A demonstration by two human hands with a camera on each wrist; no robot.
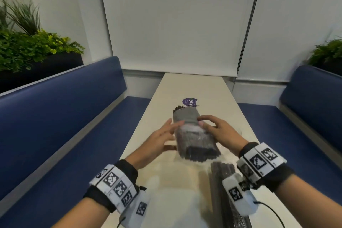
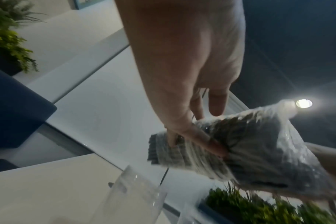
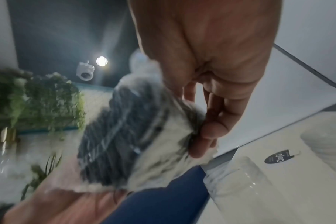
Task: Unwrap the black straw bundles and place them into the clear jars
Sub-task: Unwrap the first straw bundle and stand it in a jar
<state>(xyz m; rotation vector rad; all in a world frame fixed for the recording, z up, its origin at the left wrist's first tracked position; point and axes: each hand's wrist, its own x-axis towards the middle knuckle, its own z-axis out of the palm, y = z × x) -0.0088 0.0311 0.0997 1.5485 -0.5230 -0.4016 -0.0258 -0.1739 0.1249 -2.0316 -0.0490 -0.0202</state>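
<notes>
I hold a bundle of black straws point(image 1: 194, 135) in clear plastic wrap above the white table point(image 1: 203, 87), lengthwise away from me. Bare straw ends point(image 1: 178, 107) stick out of the wrap's far end. My left hand point(image 1: 173, 132) grips the bundle's left side, and in the left wrist view its thumb and a finger pinch the wrap on the bundle point(image 2: 249, 144). My right hand point(image 1: 208, 126) curls over the right side, thumb pressed on the crinkled wrap point(image 3: 163, 144). A clear jar point(image 2: 132, 200) stands on the table below; the right wrist view also shows a jar point(image 3: 244, 186).
A second wrapped straw bundle point(image 1: 222, 179) lies on the table near my right wrist. A round purple label point(image 1: 189, 102) lies beyond the held bundle. Blue benches point(image 1: 64, 116) flank the narrow table, with plants point(image 1: 37, 46) behind them.
</notes>
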